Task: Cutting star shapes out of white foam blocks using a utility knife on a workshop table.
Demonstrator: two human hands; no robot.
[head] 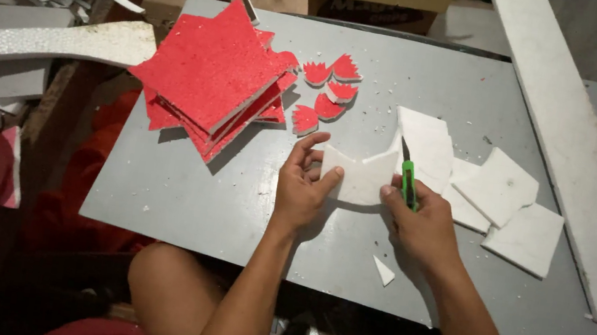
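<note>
My left hand (301,187) grips the left edge of a white foam piece (360,177) with a notched top, holding it on the grey board (217,203). My right hand (423,222) holds a green utility knife (408,183), its blade up against the right side of that same piece. A stack of white foam squares (428,142) lies just behind the knife. A small white foam offcut (382,271) rests on the board near my right wrist.
A stack of red glitter foam squares (211,71) sits at the back left, with several small red cut shapes (328,91) beside it. More white squares (515,211) lie to the right. A long white foam strip (571,142) runs along the right edge. Scraps pile up on the left.
</note>
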